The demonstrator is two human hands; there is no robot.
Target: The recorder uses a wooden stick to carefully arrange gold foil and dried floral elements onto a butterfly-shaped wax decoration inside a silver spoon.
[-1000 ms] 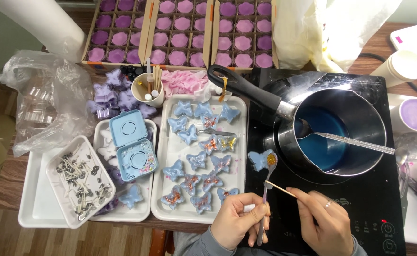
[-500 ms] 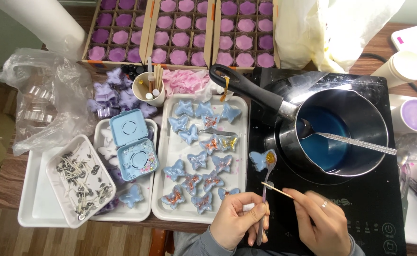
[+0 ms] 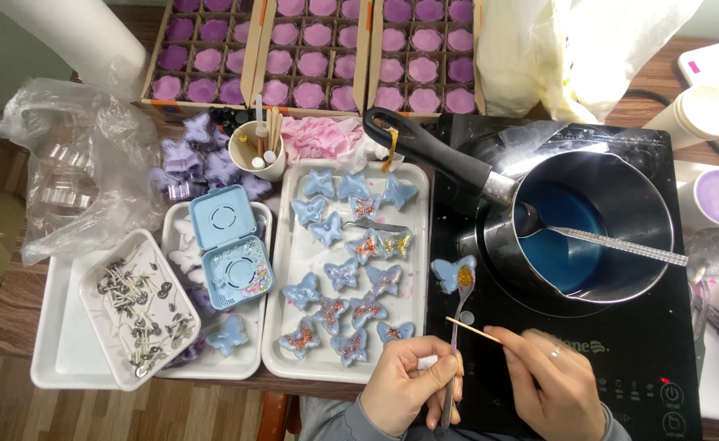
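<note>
Gripping a thin metal spoon (image 3: pixel 457 327), left hand (image 3: pixel 404 392); right hand (image 3: pixel 551 384) pinches wooden stick (image 3: pixel 474 330).

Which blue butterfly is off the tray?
The butterfly on the black cooktop, right of the tray, under the spoon tip; all others lie in trays.

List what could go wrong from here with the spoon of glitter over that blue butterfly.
1. The left hand holds the small spoon by its far end; a wobble could tip glitter onto the black cooktop beside the blue butterfly.
2. The right hand's wooden stick could knock the spoon.
3. The butterfly sits close to the saucepan of blue liquid; it might soften.
</note>
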